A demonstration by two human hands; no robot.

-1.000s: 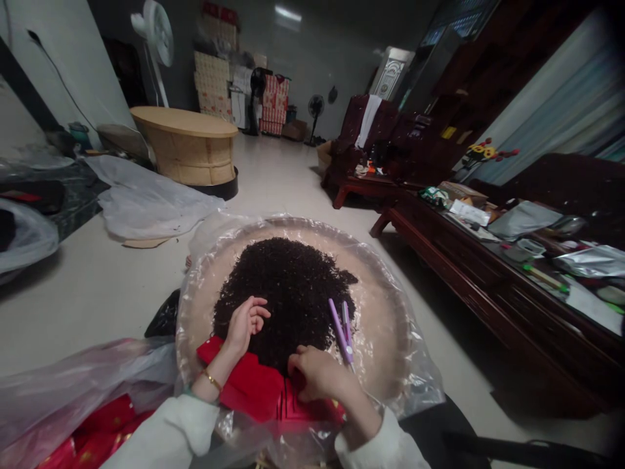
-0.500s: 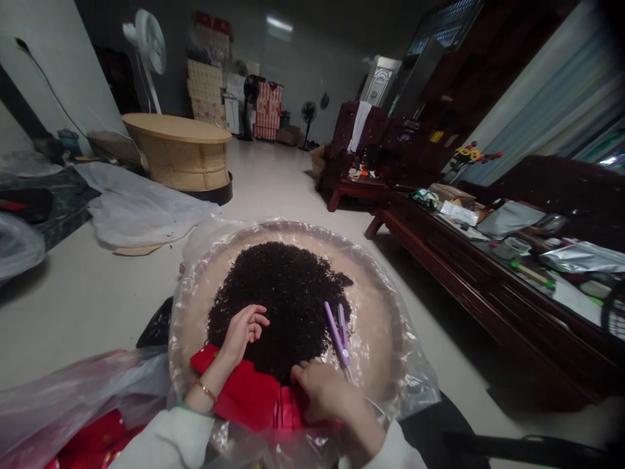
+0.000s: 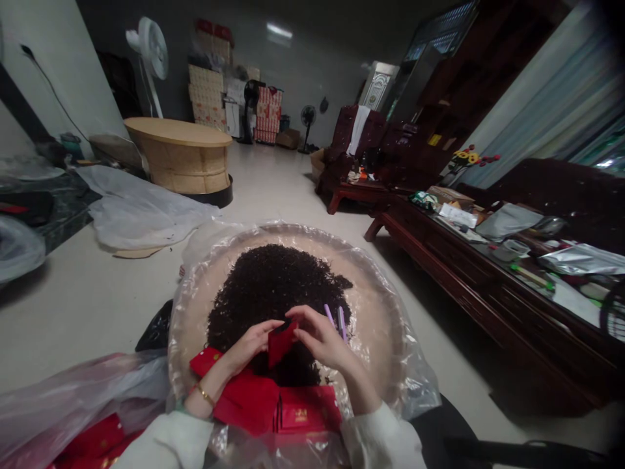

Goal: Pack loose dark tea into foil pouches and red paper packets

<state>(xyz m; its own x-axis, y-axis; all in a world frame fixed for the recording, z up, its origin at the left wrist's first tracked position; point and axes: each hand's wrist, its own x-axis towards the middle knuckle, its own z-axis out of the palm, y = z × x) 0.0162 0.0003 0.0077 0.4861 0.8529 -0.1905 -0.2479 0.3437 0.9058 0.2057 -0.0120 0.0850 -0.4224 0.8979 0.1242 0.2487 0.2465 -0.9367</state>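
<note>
A small red pouch point(image 3: 280, 346) is held upright over a heap of dark tea-like leaves point(image 3: 273, 280), its dark mouth facing up. My left hand point(image 3: 254, 343) grips its left edge with the fingers closed. On the other side, my right hand point(image 3: 317, 333) pinches the pouch near its top right. Below them, more red pouches point(image 3: 307, 412) with gold print lie stacked at the near edge of the round, plastic-covered tray point(image 3: 383, 306). A purple flat-iron-like clamp point(image 3: 343, 324) lies beside the heap, partly hidden behind my right hand.
Clear plastic sheeting point(image 3: 424, 384) hangs over the tray's rim. At lower left, a plastic bag point(image 3: 117, 384) holds more red pouches. A long dark wooden table point(image 3: 439, 273) with clutter stands at right. Farther back are a round wicker stand point(image 3: 180, 156) and a white fan point(image 3: 152, 49).
My right hand has risen from the stacked pouches to the heap, bringing one red pouch up. My left hand has shifted slightly and closed on the pouch's left edge.
</note>
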